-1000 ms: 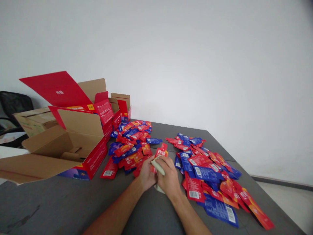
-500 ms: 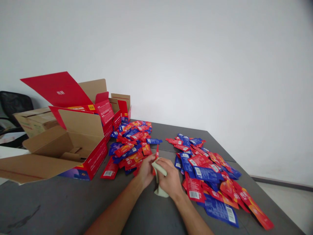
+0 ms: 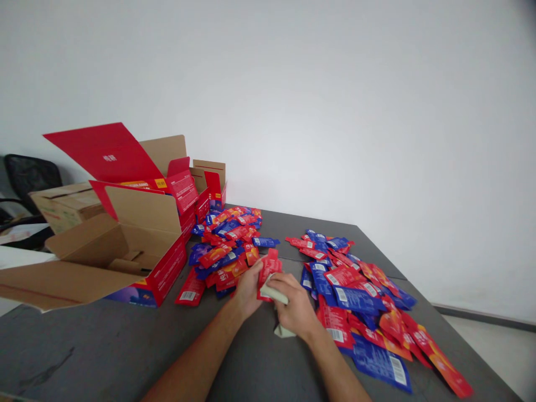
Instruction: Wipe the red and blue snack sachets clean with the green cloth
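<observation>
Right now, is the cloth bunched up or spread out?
Bunched, not spread: the right hand grips the cloth in a thick roll against the red pouch; a loose end shows below.

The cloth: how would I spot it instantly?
On the dark table, look between the left pile and right pile of packets. There the right hand holds the cloth against a red packet in the left hand. Pale green and plain, it stands apart from the printed reds and blues around.

The pale green folded cloth (image 3: pixel 274 294) and the person's right hand (image 3: pixel 293 306) cover part of the flat red plastic pouch (image 3: pixel 272 267), whose small print is too fine to read. The left edge crops the black mesh chair (image 3: pixel 33 177); the bottom edge, both bare forearms (image 3: pixel 200 353).
</observation>
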`<state>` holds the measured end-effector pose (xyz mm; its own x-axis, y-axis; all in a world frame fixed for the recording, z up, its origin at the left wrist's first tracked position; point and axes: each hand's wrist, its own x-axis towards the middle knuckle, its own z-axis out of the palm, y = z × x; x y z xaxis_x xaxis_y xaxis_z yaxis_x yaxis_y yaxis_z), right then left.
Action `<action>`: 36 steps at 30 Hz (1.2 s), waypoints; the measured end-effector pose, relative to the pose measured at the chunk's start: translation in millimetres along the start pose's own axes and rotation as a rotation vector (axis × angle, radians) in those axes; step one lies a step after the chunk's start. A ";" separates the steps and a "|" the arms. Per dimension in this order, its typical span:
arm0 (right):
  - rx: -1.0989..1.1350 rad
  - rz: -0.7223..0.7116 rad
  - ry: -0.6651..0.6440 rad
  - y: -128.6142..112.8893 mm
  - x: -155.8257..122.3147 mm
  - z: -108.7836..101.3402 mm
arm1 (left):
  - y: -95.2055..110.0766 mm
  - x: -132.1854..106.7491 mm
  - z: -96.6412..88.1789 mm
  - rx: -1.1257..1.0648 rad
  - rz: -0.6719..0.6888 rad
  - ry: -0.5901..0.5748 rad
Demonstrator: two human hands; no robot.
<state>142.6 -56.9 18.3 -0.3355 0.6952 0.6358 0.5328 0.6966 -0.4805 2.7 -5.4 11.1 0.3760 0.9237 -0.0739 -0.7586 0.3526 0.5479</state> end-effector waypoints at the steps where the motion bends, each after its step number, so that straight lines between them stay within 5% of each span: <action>1: -0.019 0.001 -0.036 0.6 -0.5 2.9 | -0.6 -0.7 -0.6 0.003 -0.035 -0.023; 9: -0.231 0.235 0.255 26.9 -3.3 -2.3 | -22.2 -9.6 7.4 0.082 -0.150 -0.134; 20: 0.008 0.030 -0.146 -8.3 3.7 -0.2 | -11.7 -2.6 -2.0 0.077 -0.100 -0.115; 25: 0.050 0.102 -0.155 -13.2 5.4 -4.6 | -16.3 -0.3 -3.3 0.147 0.056 -0.063; 30: -0.039 0.198 -0.067 -2.4 3.4 -5.1 | -12.2 3.3 -10.5 0.515 0.233 0.070; 36: -0.177 0.316 -0.022 9.5 -0.7 -3.0 | 4.6 0.2 -16.0 1.428 0.721 0.198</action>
<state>150.2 -51.3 15.2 -0.1478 0.8763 0.4585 0.7386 0.4061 -0.5380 -9.2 -1.3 0.3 0.0211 0.8707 0.4914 0.3952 -0.4588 0.7958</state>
